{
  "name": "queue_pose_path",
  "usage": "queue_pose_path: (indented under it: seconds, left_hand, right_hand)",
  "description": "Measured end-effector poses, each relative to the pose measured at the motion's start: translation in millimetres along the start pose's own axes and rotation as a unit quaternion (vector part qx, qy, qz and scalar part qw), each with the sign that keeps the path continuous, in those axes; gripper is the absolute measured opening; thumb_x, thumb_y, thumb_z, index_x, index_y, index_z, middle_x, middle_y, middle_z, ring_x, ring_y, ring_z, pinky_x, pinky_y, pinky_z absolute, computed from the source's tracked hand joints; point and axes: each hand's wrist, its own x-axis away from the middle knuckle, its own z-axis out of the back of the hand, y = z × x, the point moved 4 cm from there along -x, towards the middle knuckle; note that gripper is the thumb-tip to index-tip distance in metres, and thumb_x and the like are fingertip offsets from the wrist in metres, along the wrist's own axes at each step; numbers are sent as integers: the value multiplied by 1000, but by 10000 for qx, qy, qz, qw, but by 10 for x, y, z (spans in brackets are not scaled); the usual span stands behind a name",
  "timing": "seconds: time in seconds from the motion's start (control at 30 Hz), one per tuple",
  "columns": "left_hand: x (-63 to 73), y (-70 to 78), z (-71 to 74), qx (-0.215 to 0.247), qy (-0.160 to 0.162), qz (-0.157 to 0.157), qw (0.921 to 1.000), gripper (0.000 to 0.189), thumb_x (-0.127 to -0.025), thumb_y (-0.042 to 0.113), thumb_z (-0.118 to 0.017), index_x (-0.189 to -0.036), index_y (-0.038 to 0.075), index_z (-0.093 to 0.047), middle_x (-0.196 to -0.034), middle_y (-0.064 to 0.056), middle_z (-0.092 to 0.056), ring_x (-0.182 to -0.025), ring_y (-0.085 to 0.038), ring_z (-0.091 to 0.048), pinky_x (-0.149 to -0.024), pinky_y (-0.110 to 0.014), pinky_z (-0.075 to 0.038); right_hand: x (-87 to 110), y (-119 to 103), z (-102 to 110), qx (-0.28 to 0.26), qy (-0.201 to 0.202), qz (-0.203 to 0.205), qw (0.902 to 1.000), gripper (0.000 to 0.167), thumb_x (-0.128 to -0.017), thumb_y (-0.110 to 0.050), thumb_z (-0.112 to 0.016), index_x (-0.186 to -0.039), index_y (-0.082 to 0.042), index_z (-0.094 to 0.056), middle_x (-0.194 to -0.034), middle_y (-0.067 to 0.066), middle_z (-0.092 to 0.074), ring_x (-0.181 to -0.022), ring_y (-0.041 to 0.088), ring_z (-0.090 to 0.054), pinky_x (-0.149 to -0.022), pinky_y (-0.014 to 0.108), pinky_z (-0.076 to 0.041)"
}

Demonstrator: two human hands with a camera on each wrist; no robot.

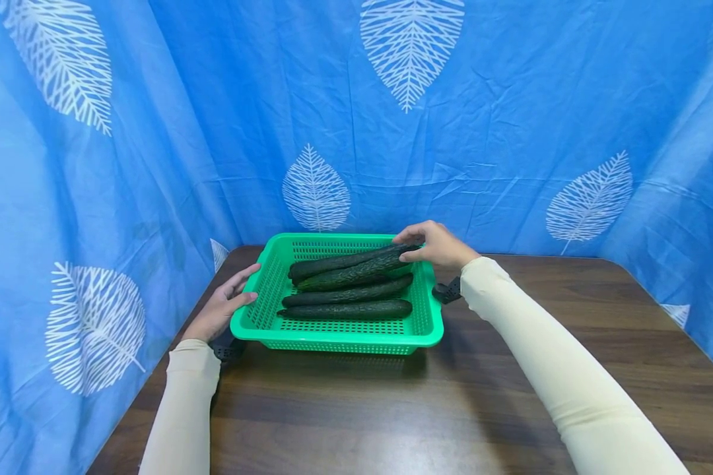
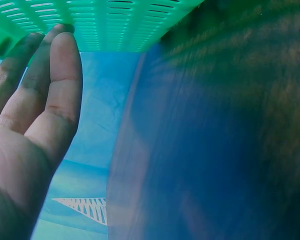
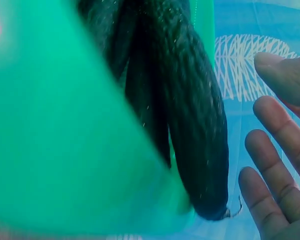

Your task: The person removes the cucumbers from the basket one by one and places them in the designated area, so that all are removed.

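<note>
A green plastic basket (image 1: 339, 339) with slotted walls stands on the table and holds several long dark green cucumbers (image 1: 350, 310). At its left end, my left hand (image 1: 220, 309) has its fingers extended along the rim; in the left wrist view the fingertips reach the basket's slotted side (image 2: 110, 25). My right hand (image 1: 441, 247) is over the back right corner, around the end of the topmost cucumber (image 1: 356, 272). Seen from the right wrist, this hand (image 3: 285, 155) has spread, lightly bent fingers beside the bumpy cucumber (image 3: 197, 115), with a gap between them.
The brown wooden table (image 1: 541, 369) extends to the right and in front of the basket. A blue curtain (image 1: 481, 132) with white leaf prints hangs behind and on both sides. Black wrist-worn devices (image 1: 447, 290) sit under both wrists, close to the basket's ends.
</note>
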Motion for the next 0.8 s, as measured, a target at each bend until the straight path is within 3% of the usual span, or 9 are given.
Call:
queue_pose_path:
  seconds: [0.13,0.2,0.3,0.4,0.53,0.6,0.67,0.8]
  left_hand:
    - [6,-5,2,21,8,35,10000,70,-113,13,-55,-173,5,-22,-177,-21,-18,-156,-31,-32,-101,-15,-44]
    - [9,-6,0,68,6,45,10000,69,-113,13,-55,-173,5,-22,-174,-25,-25,-144,-18,-46,-100,-17,-47]
    - [10,-6,0,89,22,39,10000,68,-113,13,-55,-173,4,-22,-167,-31,-33,-125,-1,-56,-98,-18,-50]
    - [8,-9,2,38,36,38,10000,68,-113,14,-55,-173,4,-22,-167,-30,-33,-127,-4,-55,-98,-18,-50]
    - [-3,-18,5,-36,18,47,10000,69,-113,14,-55,-173,5,-22,-174,-25,-24,-151,-28,-37,-100,-15,-45]
    - [-8,-24,5,-26,0,38,10000,69,-113,14,-55,-173,6,-22,-176,-23,-21,-155,-34,-30,-101,-15,-44]
    - [-12,-30,8,-19,1,37,10000,69,-113,14,-55,-173,6,-22,-176,-23,-22,-153,-30,-34,-101,-15,-44]
    - [-12,-35,15,37,15,19,10000,68,-113,12,-55,-173,5,-23,-173,-25,-27,-134,-6,-49,-99,-17,-47]
  right_hand:
    - [-70,-35,-60,-99,-102,-9,9999,44,-99,-6,-79,-140,5,-69,-145,22,-66,-139,42,-57,-114,59,-46]
    - [-95,-49,-87,-119,-142,-38,9998,44,-99,-5,-79,-141,4,-69,-145,22,-66,-139,42,-58,-113,58,-48]
    - [-126,-73,-134,-123,-229,-38,9997,44,-99,-4,-78,-141,5,-68,-146,22,-65,-139,42,-58,-113,57,-48]
    - [-151,-98,-175,-129,-298,-96,9994,44,-100,-3,-77,-142,6,-67,-146,23,-65,-139,43,-58,-113,57,-48]
    - [-195,-111,-224,-179,-370,-232,9989,44,-100,-3,-77,-141,6,-67,-146,23,-65,-138,42,-58,-112,56,-49]
    - [-220,-109,-249,-170,-391,-269,9987,43,-100,-3,-77,-141,6,-68,-144,23,-66,-136,41,-59,-111,55,-50]
    - [-248,-111,-275,-87,-415,-247,9988,42,-100,-4,-77,-140,6,-68,-143,23,-66,-135,41,-60,-110,54,-51]
    - [-301,-125,-327,-38,-443,-269,9986,43,-99,-6,-79,-140,5,-69,-142,23,-67,-133,40,-61,-110,53,-51]
